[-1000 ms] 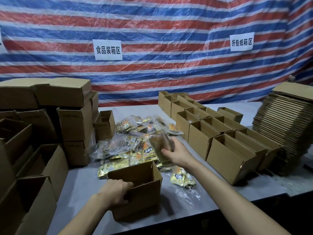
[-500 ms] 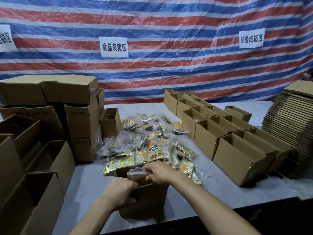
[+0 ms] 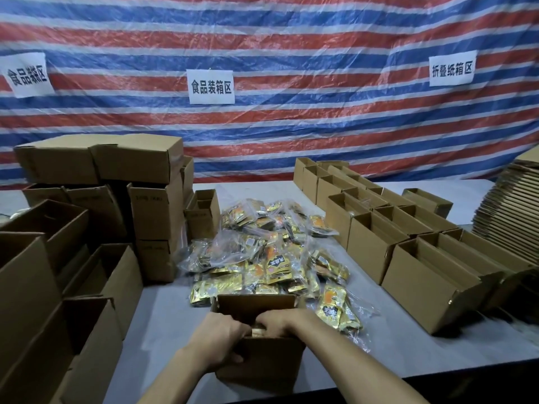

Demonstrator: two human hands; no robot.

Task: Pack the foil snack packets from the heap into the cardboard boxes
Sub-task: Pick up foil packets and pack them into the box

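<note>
Head view: the fingers of the left hand (image 3: 217, 333) are curled over the near rim of a small cardboard box (image 3: 262, 365), with the thumb laid on its outer wall, so the box is gripped and steadied. The fingers of the right hand (image 3: 281, 319) are dipped inside the same box and hidden by its wall. Whether they are clenched on something or released cannot be told. A gold foil packet (image 3: 258, 332) is glimpsed between the two hands, just inside the rim (it seems to be getting pushed down into place).

The box is set near the front edge of the table (image 3: 163, 316), just in front of the heap (image 3: 268, 252) of packets, which is spread toward the middle of the table. To the right, rows of open boxes (image 3: 408, 252) are lined up, and no packets are seen in those whose insides show. Beyond them flat cardboard (image 3: 507, 217) is stacked. To the left, closed boxes (image 3: 140, 158) are piled, with larger open boxes (image 3: 43, 258) nearer the camera.

The task is judged to be only partly done. The closed boxes may already be packed, though that cannot be confirmed. A large heap is left, and many open boxes remain to be filled.
</note>
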